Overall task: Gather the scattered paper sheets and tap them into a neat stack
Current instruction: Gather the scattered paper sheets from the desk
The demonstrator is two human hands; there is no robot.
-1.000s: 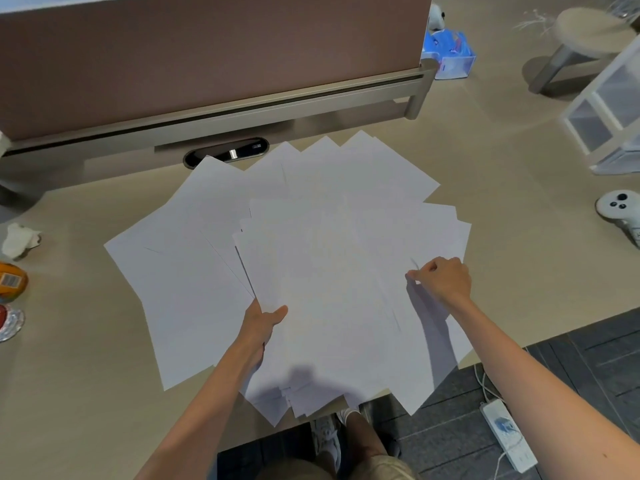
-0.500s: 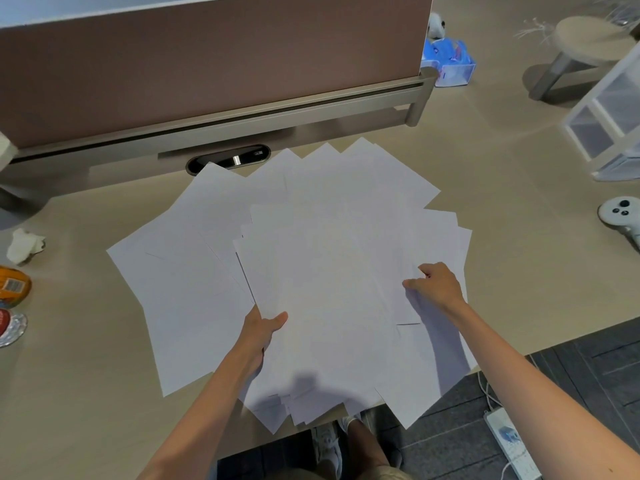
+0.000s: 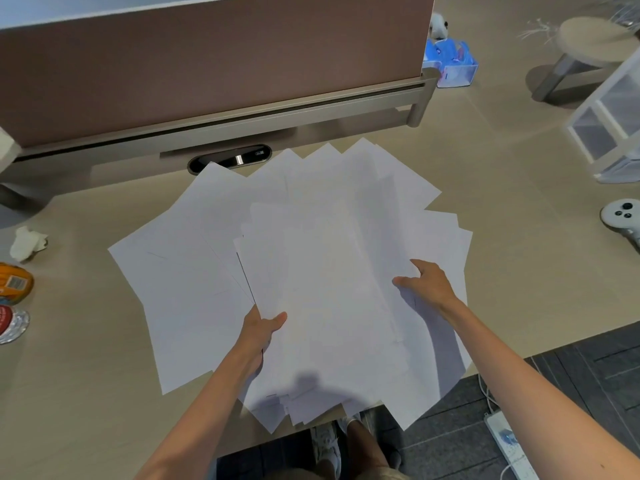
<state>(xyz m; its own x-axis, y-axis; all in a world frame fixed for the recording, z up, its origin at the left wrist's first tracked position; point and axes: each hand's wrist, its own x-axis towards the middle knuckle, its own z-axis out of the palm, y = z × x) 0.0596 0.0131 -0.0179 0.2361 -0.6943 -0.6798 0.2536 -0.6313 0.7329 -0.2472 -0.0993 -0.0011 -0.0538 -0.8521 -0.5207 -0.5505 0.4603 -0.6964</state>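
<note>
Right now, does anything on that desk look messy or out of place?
Yes. The paper sheets lie fanned at clashing angles rather than squared up, and several bottom corners hang past the desk edge near the person's feet. The left hand grips one bunch; the right hand rests spread on top.

paper sheets (image 3: 311, 271) fanned on desk (image 3: 519, 271) | controller (image 3: 620, 216) right | tissue (image 3: 27, 239) left
</note>
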